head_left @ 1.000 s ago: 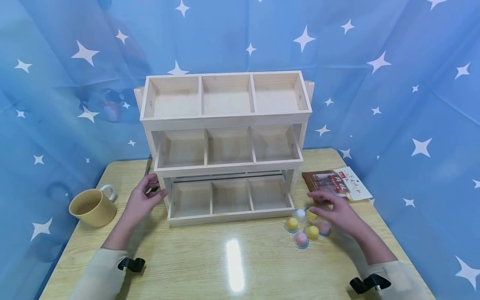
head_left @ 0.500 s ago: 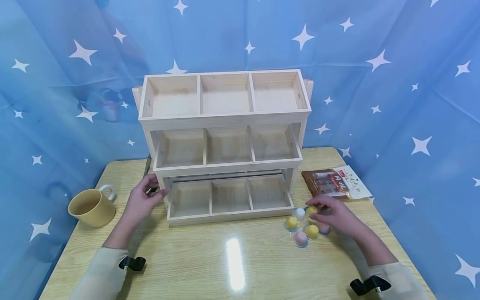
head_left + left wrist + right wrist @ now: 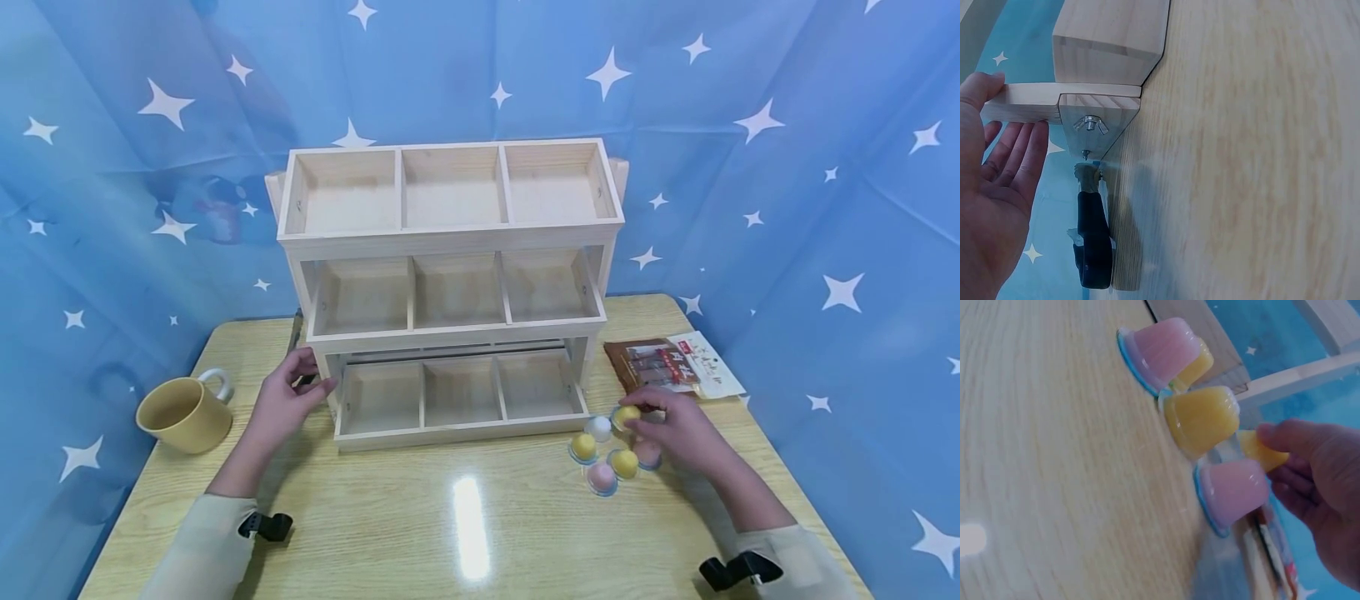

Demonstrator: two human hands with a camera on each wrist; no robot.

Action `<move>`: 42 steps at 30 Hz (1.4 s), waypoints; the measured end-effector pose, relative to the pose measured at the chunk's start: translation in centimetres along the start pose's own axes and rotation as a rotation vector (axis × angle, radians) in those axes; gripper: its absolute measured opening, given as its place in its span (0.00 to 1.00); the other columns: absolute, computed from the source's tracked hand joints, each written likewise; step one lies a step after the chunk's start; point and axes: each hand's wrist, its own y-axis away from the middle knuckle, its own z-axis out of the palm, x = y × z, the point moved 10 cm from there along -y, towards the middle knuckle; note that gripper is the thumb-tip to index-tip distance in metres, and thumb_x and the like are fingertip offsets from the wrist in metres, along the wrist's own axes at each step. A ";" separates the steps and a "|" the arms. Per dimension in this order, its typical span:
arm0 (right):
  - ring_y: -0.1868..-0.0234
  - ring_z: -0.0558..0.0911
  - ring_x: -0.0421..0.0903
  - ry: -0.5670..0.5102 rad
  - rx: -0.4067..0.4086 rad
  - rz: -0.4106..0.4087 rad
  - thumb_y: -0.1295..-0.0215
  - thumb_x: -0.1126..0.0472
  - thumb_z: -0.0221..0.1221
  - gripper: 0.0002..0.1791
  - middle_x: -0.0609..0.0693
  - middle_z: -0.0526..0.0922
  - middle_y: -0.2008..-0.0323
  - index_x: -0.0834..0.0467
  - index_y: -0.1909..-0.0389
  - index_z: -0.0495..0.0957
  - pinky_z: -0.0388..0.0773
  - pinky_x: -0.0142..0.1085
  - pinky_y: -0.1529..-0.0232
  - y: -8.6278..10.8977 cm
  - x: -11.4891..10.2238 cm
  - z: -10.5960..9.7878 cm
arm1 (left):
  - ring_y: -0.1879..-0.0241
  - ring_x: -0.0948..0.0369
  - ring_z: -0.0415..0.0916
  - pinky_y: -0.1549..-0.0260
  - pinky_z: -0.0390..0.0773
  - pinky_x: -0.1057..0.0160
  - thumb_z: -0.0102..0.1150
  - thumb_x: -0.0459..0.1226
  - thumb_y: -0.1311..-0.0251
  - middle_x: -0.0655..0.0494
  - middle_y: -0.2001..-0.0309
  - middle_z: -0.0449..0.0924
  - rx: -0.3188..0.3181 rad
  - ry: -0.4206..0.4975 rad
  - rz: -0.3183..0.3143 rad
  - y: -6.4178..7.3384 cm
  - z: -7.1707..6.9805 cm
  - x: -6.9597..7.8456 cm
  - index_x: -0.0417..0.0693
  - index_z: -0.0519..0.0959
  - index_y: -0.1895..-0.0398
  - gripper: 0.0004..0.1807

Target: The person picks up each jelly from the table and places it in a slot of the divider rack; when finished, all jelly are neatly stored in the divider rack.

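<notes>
In the head view, a pale wooden three-tier shelf (image 3: pixel 450 242) with divided trays stands on the table. My left hand (image 3: pixel 288 396) is at its lower left side. The left wrist view shows the thumb on one face of a wooden upright (image 3: pixel 1025 103) and the fingers on the other. At the shelf's right front corner my right hand (image 3: pixel 678 429) pinches a yellow jelly cup (image 3: pixel 1259 450) between thumb and fingers. Around it are a pink jelly cup (image 3: pixel 1235 490), another yellow jelly cup (image 3: pixel 1204 422), a white jelly cup (image 3: pixel 599 428) and others, lids down.
A yellow mug (image 3: pixel 187 417) with a white handle stands tilted in view at the left. Behind the right hand lies a brown and white snack packet (image 3: pixel 667 367). A black-handled tool (image 3: pixel 1093 237) lies behind the shelf's left side. Blue starry curtain (image 3: pixel 787 208) surrounds the table.
My right hand's fingers have closed onto the yellow jelly cup at the back of the group. The left hand stays in place on the shelf.
</notes>
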 end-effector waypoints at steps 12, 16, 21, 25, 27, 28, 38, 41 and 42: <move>0.54 0.88 0.42 0.000 0.220 -0.191 0.34 0.68 0.77 0.18 0.49 0.89 0.47 0.56 0.44 0.90 0.88 0.32 0.56 -0.4 -4.9 -2.1 | 0.44 0.69 0.79 0.48 0.83 0.72 0.72 0.36 0.26 0.42 0.40 0.82 -0.002 -0.004 0.000 0.0 0.0 -0.1 0.42 0.76 0.27 0.28; 0.50 0.85 0.41 -0.020 0.213 -0.244 0.34 0.68 0.78 0.18 0.46 0.89 0.48 0.55 0.44 0.91 0.86 0.33 0.54 -1.0 -7.2 -1.2 | 0.44 0.69 0.79 0.48 0.83 0.73 0.72 0.36 0.26 0.42 0.39 0.82 -0.002 -0.002 0.000 0.1 -0.1 -0.1 0.42 0.76 0.26 0.28; 0.47 0.85 0.44 -0.075 0.147 -0.315 0.33 0.66 0.77 0.17 0.45 0.89 0.47 0.55 0.44 0.91 0.85 0.39 0.50 -2.3 -10.8 1.5 | 0.42 0.65 0.79 0.49 0.82 0.74 0.72 0.35 0.25 0.41 0.37 0.82 -0.008 0.004 -0.005 0.2 -0.2 -0.3 0.43 0.75 0.25 0.29; 0.48 0.86 0.45 -0.137 0.083 -0.378 0.33 0.66 0.77 0.16 0.44 0.89 0.48 0.56 0.45 0.91 0.87 0.47 0.49 -3.5 -13.7 3.5 | 0.41 0.60 0.79 0.49 0.82 0.74 0.72 0.36 0.25 0.42 0.36 0.81 -0.019 0.010 -0.013 0.0 -0.1 -0.5 0.44 0.74 0.24 0.30; 0.48 0.86 0.45 -0.156 0.047 -0.396 0.31 0.64 0.76 0.15 0.43 0.88 0.48 0.56 0.45 0.91 0.87 0.49 0.48 -4.2 -15.0 4.6 | 0.41 0.58 0.79 0.50 0.83 0.74 0.72 0.36 0.26 0.42 0.36 0.81 -0.019 0.017 -0.016 -0.1 -0.1 -0.5 0.44 0.75 0.25 0.29; 0.48 0.86 0.45 -0.166 0.025 -0.399 0.31 0.64 0.76 0.15 0.42 0.88 0.48 0.56 0.45 0.91 0.87 0.51 0.48 -4.6 -15.6 5.2 | 0.41 0.58 0.79 0.50 0.83 0.74 0.72 0.35 0.26 0.42 0.36 0.81 -0.019 0.023 -0.017 -0.1 -0.1 -0.5 0.44 0.75 0.25 0.29; 0.51 0.86 0.44 -0.217 -0.119 -0.450 0.33 0.64 0.77 0.17 0.46 0.89 0.48 0.59 0.45 0.91 0.89 0.54 0.54 -7.1 -20.1 10.5 | 0.40 0.53 0.79 0.51 0.85 0.70 0.73 0.34 0.27 0.41 0.36 0.80 -0.032 0.042 -0.014 -0.4 0.0 -0.9 0.42 0.75 0.26 0.29; 0.53 0.86 0.42 -0.227 -0.154 -0.466 0.32 0.63 0.76 0.18 0.46 0.88 0.49 0.59 0.43 0.90 0.89 0.49 0.56 -7.5 -21.0 11.7 | 0.39 0.51 0.78 0.51 0.85 0.70 0.73 0.36 0.27 0.42 0.35 0.80 -0.031 0.038 -0.027 -0.4 0.0 -1.1 0.44 0.75 0.26 0.29; 0.53 0.86 0.42 -0.224 -0.164 -0.468 0.31 0.62 0.76 0.18 0.46 0.88 0.48 0.59 0.42 0.90 0.89 0.47 0.56 -7.6 -21.3 12.1 | 0.38 0.50 0.78 0.51 0.84 0.70 0.73 0.37 0.26 0.42 0.35 0.80 -0.031 0.035 -0.030 -0.4 -0.1 -1.2 0.44 0.75 0.26 0.29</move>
